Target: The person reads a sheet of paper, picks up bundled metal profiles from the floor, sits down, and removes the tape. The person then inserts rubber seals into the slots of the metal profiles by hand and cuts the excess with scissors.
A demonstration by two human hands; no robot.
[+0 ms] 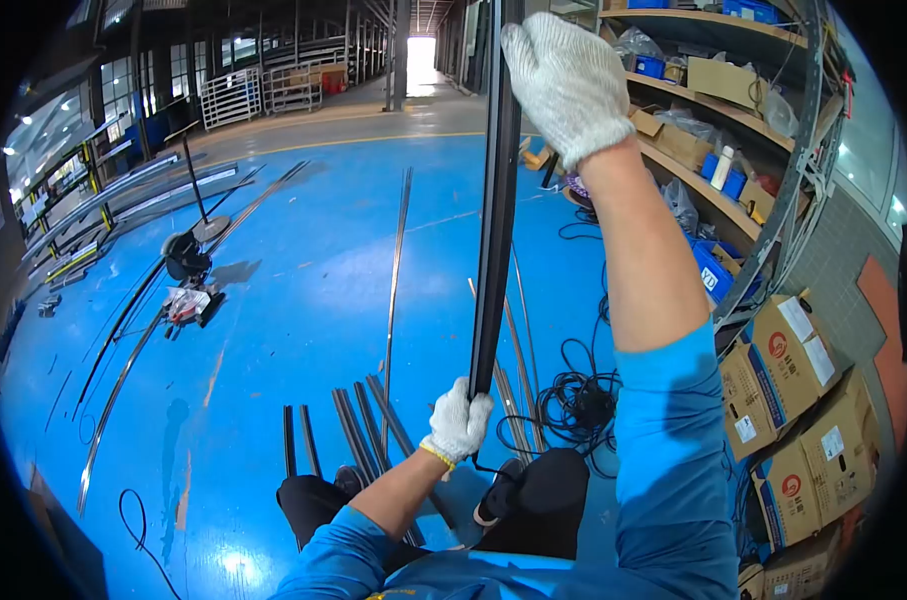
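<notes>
The left hand (458, 422), in a white glove with a yellow cuff, is closed around the lower end of a black bar (495, 190). The right hand (570, 88), gloved too, is raised high and grips the same bar near the top of the view, thumb along its edge. The bar stands nearly upright in front of the person, its top running out of view.

Below the left hand are the person's legs (545, 492), in dark trousers. Short bars (351, 428) lie side by side on the blue floor (313, 240), just left of that hand. A tangled black cable (581, 400) lies to its right, near the right knee. A long thin strip (397, 250) stretches away ahead.

Farther left sit a machine (185, 258) and a stand (211, 228) with a round base. On the right, a shelf (708, 183) carries blue bins (650, 67) and a white bottle (721, 168); cartons (788, 350) are stacked beside it.
</notes>
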